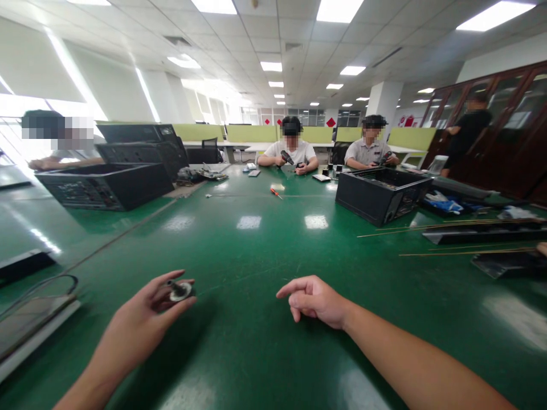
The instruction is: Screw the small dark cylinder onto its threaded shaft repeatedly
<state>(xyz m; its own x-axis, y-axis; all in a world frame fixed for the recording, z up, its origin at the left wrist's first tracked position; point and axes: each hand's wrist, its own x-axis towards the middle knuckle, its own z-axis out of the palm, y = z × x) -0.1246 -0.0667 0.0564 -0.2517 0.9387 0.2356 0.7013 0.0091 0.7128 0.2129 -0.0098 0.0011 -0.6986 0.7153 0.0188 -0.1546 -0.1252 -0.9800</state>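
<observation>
A small round metal part (180, 291) with a dark stem is gripped at the fingertips of the left hand (147, 312), its thumb and fingers closed around the rim and its stem tipped upward to the left; the part is held above the green table (239, 256), left of the middle. The right hand (317, 303) is held near the middle of the table, its index finger extended, its other fingers loosely curled, with nothing seen in its grasp. Toward the left edge, a flat panel (36, 327) with a pale rim is laid beside a dark cable (70, 277). Farther out, a screwdriver (276, 193) with an orange-red handle is laid toward the far edge. An open black computer case (356, 200) is set toward the far right corner, and near it thin brass-coloured rods (397, 230) and dark metal channels (448, 236) are laid along the right side. Another black computer case (141, 185) is placed toward the far left corner, with loose parts (199, 173) heaped beside it. At the far edge, a power drill (287, 156) is held by a seated co-worker (269, 152), beside whom another co-worker (355, 151) is seated.
</observation>
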